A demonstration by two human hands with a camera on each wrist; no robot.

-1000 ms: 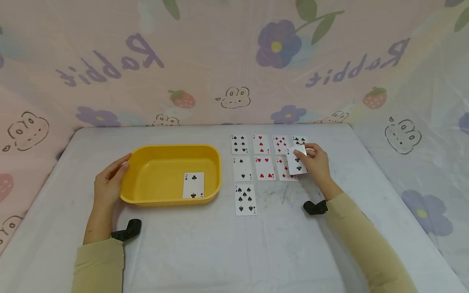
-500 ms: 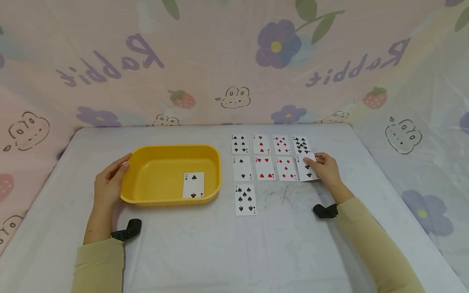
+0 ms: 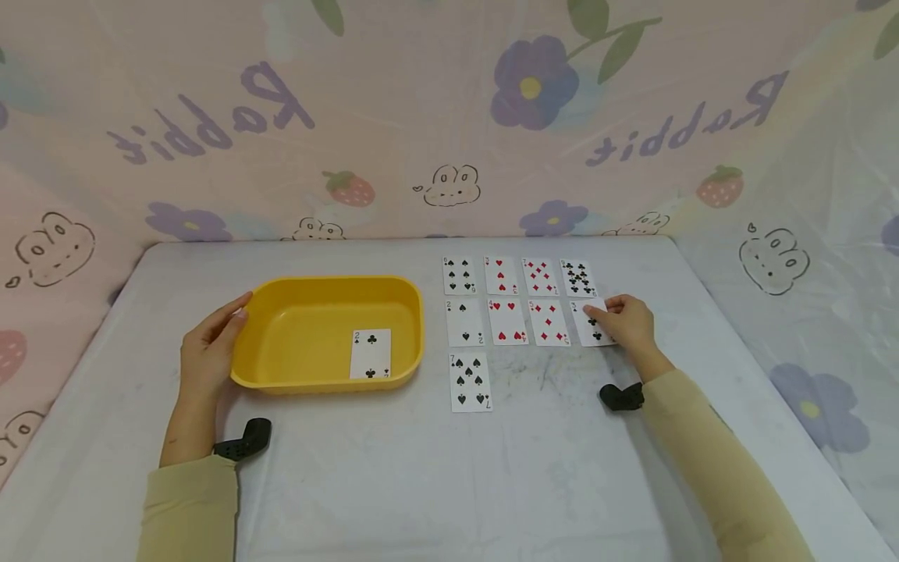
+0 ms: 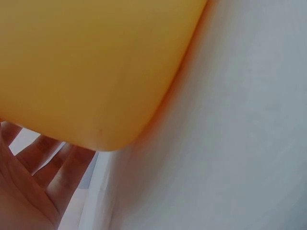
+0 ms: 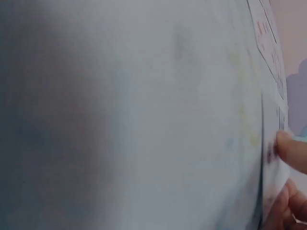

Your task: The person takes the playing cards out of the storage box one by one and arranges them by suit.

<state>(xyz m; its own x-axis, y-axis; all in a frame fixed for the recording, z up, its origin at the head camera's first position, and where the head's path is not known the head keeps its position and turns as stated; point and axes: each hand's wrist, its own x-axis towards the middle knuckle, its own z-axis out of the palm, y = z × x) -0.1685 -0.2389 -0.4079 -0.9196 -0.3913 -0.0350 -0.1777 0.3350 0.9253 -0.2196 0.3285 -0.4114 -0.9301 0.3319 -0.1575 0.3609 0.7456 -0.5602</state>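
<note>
My right hand (image 3: 630, 324) pinches a playing card, the three of clubs (image 3: 594, 332), thumb on its face and fingers at its right edge. The card lies close over the white tabletop at the right end of the middle row, just right of the five of diamonds (image 3: 549, 323). The right wrist view catches the thumb (image 5: 292, 153) on the card's face. My left hand (image 3: 211, 347) touches the left end of a yellow tray (image 3: 326, 386), its straight fingers (image 4: 67, 175) against the outer wall. Inside the tray lies the two of clubs (image 3: 371, 355).
Behind are the six of spades (image 3: 460, 277), three of hearts (image 3: 500, 276), seven of diamonds (image 3: 540, 278) and a clubs card (image 3: 578, 279). The two of spades (image 3: 464, 322) and four of hearts (image 3: 507, 322) continue the middle row; the seven of spades (image 3: 470, 382) lies in front.
My right hand has carried the three of clubs right and toward me, off the five of diamonds and the back-row clubs card, down to the row's end. The left hand and tray stay put.
</note>
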